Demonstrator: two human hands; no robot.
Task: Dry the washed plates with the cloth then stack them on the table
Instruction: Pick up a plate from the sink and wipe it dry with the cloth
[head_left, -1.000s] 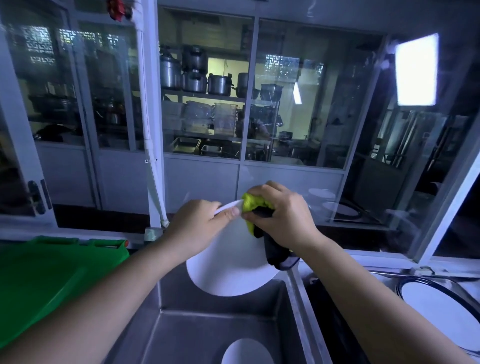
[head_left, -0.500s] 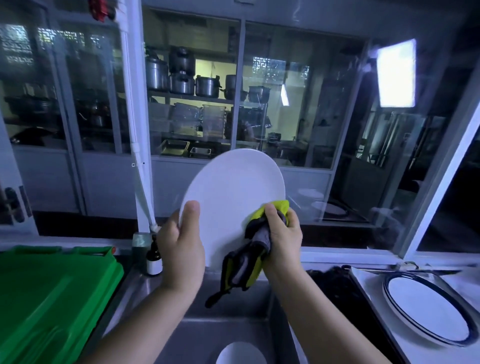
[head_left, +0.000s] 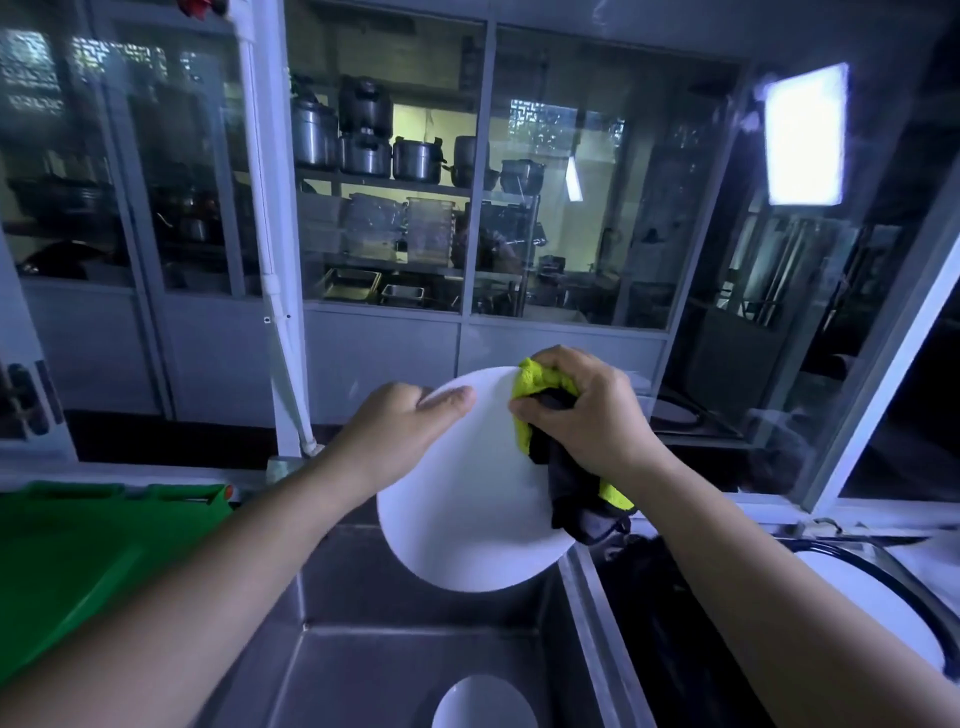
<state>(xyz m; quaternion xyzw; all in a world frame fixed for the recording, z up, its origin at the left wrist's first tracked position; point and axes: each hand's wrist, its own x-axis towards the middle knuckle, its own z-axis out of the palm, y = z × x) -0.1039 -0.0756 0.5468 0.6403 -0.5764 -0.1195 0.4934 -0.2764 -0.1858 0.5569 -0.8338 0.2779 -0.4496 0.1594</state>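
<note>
Plate: round white plate (head_left: 467, 509), tilted over the steel sink (head_left: 363, 670).
Left grip (head_left: 395, 431): holds its upper-left rim.
Right grip (head_left: 587, 410): clutches yellow-and-black cloth (head_left: 540, 387) on upper-right rim.
Bearing: we judge the worktop (head_left: 935, 556) lies rightward, nearer right grip.

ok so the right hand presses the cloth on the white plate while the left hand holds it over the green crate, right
Not quite. The head view shows the left hand holding the white plate over the steel sink, not the green crate, which sits further left. The right hand does press the cloth on it.
</note>
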